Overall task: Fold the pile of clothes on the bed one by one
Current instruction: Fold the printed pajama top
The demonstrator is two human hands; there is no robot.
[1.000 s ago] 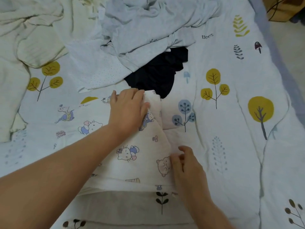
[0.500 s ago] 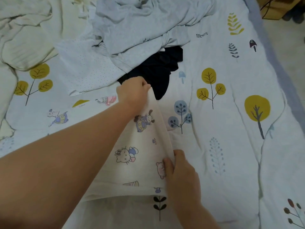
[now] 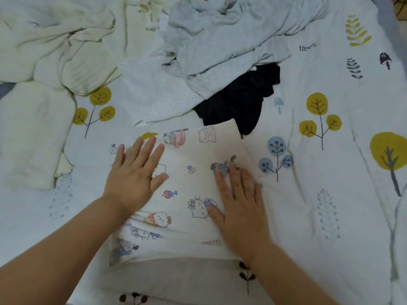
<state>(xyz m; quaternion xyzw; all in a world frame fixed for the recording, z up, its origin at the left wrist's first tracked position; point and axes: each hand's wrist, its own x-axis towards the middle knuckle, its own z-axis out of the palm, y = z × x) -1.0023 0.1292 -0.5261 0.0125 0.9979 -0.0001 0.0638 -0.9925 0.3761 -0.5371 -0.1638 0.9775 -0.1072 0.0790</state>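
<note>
Pressing flat, straight-fingered left hand (image 3: 134, 177) and right hand (image 3: 239, 203), gripping nothing, outward over the seemingly folded white cartoon-print cotton garment (image 3: 187, 190), smoothing creases toward its edges.

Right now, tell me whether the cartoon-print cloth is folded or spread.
Folded: the cartoon-print cloth lies doubled, layered edges showing nearest the camera, left hand and right hand flat on it.

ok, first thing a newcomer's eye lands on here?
Both hands, left hand and right hand, pressed flat on the folded cartoon-print cloth at centre. Behind it, an unfolded pile: a black garment under a grey garment. All of it lies on the tree-print bedspread.
</note>
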